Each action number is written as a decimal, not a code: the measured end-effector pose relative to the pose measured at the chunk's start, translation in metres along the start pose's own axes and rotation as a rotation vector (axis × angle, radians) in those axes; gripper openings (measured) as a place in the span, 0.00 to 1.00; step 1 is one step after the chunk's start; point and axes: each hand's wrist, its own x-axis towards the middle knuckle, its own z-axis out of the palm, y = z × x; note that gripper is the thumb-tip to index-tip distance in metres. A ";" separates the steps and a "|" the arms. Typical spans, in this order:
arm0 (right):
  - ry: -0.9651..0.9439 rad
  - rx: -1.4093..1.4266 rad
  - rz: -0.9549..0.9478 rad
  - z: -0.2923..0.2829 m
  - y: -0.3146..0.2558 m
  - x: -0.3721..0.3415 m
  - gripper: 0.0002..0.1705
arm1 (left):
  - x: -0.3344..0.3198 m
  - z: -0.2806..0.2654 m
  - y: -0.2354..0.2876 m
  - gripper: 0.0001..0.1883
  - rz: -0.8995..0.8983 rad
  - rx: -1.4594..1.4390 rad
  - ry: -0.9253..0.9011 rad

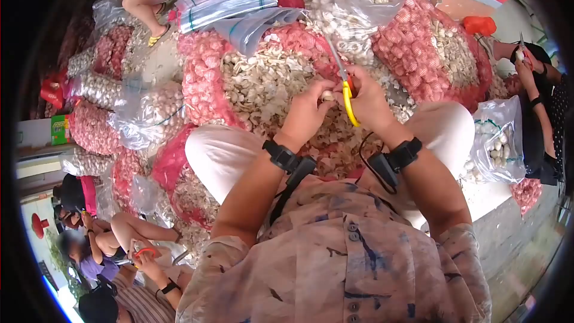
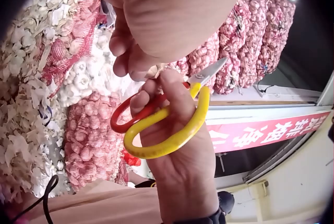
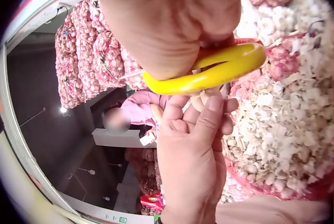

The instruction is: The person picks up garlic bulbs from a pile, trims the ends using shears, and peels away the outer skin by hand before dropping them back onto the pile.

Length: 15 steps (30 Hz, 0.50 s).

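Right now the L hand [image 1: 302, 110] pinches a small garlic bulb [image 1: 327, 95] btwn its thumb and fingers. The R hand [image 1: 366, 104] grips the scissors [image 1: 348, 104], w/ its fingers curled round them. One loop of the scissors is yellow and the other is red. The blades poke out past the R hand, away from the person's body. The garlic bulb is up by the R hand's fingertips, just beside the scissors. The pics don't show if the R hand touches it too, so one can't tell. Both hands are close together, over the front of a big pile of dry peels [image 1: 269, 84].

The pile sits in a pink net sack [image 1: 202, 78], w/ its sides puffed up around it. The person's knees, in pale pants [image 1: 445, 131], are bent on the L and R sides of the pile. Past the pile are flat plastic bags [image 1: 227, 3] and a clear bag w/ white garlic [image 1: 365, 0]. Another pink sack [image 1: 406, 42] is on the R side, and a clear bag w/ a few bulbs [image 1: 496, 143] is by the R knee. A helper [image 1: 541, 101] at far R has garlic too, and one at bottom L holds red-handled scissors [image 1: 145, 253].
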 end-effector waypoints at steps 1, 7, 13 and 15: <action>0.018 -0.152 -0.048 -0.001 0.005 0.002 0.28 | 0.001 0.002 -0.002 0.18 0.060 -0.003 0.024; 0.006 -0.065 0.076 -0.001 -0.001 0.001 0.26 | 0.002 -0.003 -0.013 0.14 -0.163 -0.410 -0.170; 0.187 -0.177 0.029 -0.012 0.013 0.010 0.23 | 0.004 -0.002 -0.016 0.11 -0.019 -0.674 -0.073; 0.249 -0.218 0.037 -0.015 0.011 0.008 0.23 | 0.004 -0.004 -0.015 0.11 -0.024 -0.652 -0.050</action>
